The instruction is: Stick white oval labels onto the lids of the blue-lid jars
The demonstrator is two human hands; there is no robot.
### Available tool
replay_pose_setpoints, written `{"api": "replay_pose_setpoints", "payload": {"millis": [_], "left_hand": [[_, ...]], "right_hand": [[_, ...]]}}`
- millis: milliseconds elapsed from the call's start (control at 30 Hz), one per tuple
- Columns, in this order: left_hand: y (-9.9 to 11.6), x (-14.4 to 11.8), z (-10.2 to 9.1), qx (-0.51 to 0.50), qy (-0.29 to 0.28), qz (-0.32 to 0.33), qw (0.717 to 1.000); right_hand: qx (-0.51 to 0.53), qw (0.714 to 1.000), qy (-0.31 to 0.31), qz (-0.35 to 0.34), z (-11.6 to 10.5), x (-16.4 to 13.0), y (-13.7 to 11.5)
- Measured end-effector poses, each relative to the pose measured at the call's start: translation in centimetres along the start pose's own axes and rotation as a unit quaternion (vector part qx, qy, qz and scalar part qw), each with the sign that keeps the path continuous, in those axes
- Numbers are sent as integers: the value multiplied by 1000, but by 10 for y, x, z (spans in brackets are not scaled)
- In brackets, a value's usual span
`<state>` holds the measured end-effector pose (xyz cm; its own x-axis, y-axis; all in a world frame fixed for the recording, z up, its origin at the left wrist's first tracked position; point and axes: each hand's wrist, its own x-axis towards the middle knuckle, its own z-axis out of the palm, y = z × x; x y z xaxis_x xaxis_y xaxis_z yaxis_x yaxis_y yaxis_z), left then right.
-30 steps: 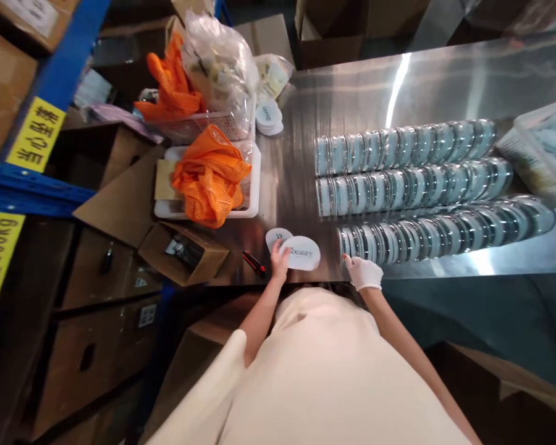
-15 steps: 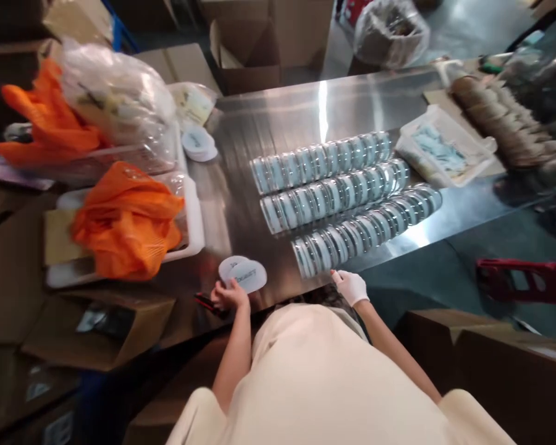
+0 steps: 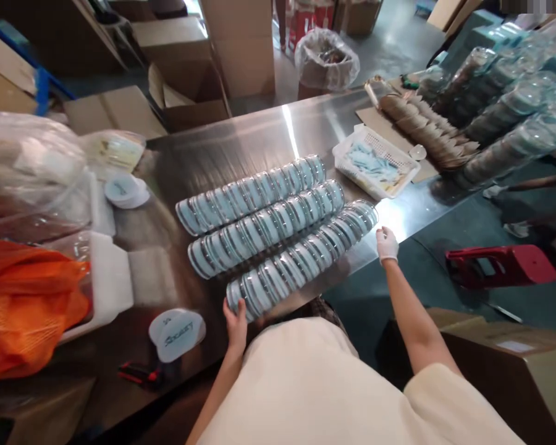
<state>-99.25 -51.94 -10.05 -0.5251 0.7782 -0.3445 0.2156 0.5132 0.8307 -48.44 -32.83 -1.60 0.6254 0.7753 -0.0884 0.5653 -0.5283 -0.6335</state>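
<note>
Three long rows of clear round containers with pale blue-white contents lie on their sides on the metal table. My left hand point(image 3: 236, 322) is at the left end of the nearest row point(image 3: 301, 262), fingers apart and touching the end container. Just off the right end of that row is my right hand point(image 3: 387, 245), in a white glove with bare fingertips; its fingers are curled, and what they may hold is hidden. Behind lie the middle row point(image 3: 266, 230) and the far row point(image 3: 250, 194). White printed oval discs point(image 3: 178, 334) rest left of my left hand.
A red-and-black cutter-like tool point(image 3: 139, 374) lies by the table's front edge. A white basket point(image 3: 375, 162) of blue packets stands beyond the rows, near stacked brown items point(image 3: 429, 130). Orange netting point(image 3: 28, 303) fills the left side. A red stool-like object point(image 3: 500, 266) is at right.
My left hand has left the white discs and the red-and-black tool and moved right to the nearest row's end. My right hand has moved along to its other end. The view has shifted right.
</note>
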Motion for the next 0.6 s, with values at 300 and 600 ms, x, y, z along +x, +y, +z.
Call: {"api": "replay_pose_setpoints", "payload": {"millis": [300, 600], "left_hand": [[14, 7, 10, 66, 160, -112, 978], [45, 43, -14, -22, 178, -180, 967]], "right_hand": [[27, 976, -192, -95, 44, 122, 13], [30, 984, -170, -51, 66, 77, 32]]}}
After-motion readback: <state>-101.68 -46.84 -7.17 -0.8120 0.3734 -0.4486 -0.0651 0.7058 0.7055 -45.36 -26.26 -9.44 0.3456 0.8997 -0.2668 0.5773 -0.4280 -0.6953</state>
